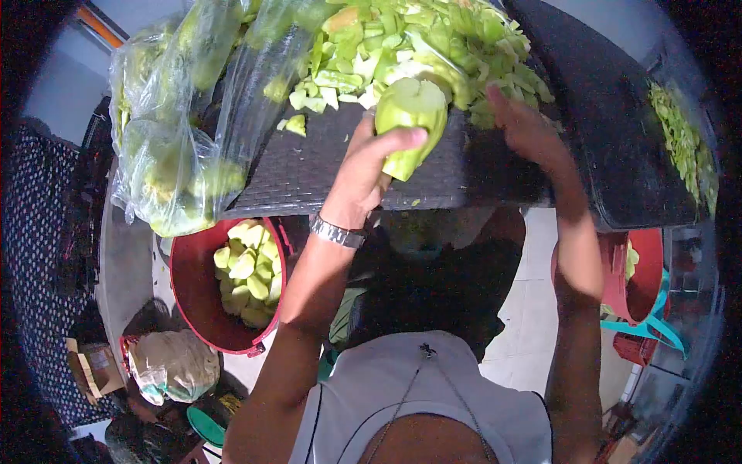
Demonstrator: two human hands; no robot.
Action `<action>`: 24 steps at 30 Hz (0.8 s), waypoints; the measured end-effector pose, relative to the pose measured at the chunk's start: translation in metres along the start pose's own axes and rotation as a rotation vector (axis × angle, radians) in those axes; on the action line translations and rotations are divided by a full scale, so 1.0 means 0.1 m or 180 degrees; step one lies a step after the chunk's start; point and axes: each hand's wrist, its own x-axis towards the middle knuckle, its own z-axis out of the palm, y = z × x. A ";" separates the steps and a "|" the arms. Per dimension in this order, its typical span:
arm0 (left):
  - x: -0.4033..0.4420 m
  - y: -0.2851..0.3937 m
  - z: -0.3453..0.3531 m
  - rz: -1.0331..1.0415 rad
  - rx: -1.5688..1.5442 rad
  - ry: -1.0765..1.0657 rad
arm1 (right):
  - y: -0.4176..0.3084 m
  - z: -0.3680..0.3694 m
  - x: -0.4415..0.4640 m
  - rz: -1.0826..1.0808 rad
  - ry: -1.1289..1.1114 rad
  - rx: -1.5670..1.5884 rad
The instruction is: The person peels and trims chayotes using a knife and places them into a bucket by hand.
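Note:
My left hand (366, 166) is wrapped round a pale green, partly pared vegetable (413, 127) that looks like a chayote, its cut top facing away from me. The thumb presses on its near side. It is held just above the dark woven table top (325, 170). To the right, my right hand (525, 127) is blurred beside the peelings, and I cannot make out whether anything is in its fingers. A big heap of green peelings and cut pieces (363, 66) lies beyond both hands.
Clear plastic bags (174, 147) of green produce lie at the table's left. Below stands a red bucket (182, 286) holding pale pieces (251, 267); another red bucket (645, 290) is at right. More shreds (680, 143) lie on a dark surface at far right. A stuffed sack (174, 363) rests lower left.

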 end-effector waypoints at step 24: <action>-0.10 -0.35 -0.37 -0.0553 -0.1329 -0.1224 | -1.15 -0.60 -0.41 0.0346 0.0146 0.1787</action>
